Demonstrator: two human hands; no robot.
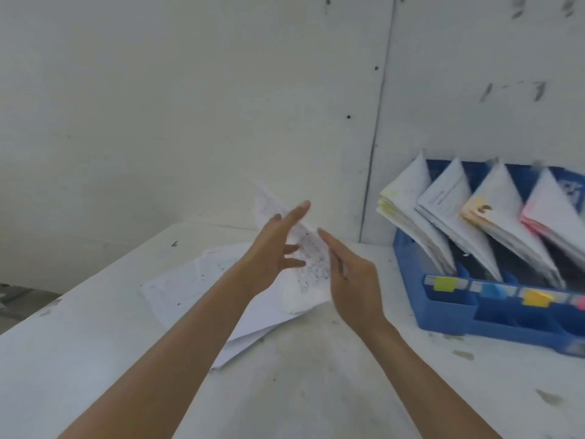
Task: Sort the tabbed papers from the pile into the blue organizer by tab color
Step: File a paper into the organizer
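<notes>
Forearms (pixel 177 359) reach forward, left hand (pixel 275 248) and right hand (pixel 354 280) pressing straight fingers (pixel 299 212) against a raised paper (pixel 311 258).

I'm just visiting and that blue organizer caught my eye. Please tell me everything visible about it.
The blue organizer looks like moulded plastic and sits on the white table at the right, close to the wall, its far end cut off by the frame. Four leaning stacks of papers stand in its slots. Its front rail carries colour labels, green, blue, yellow and pink, above small open compartments. The left hand and right hand are apart from it.
</notes>
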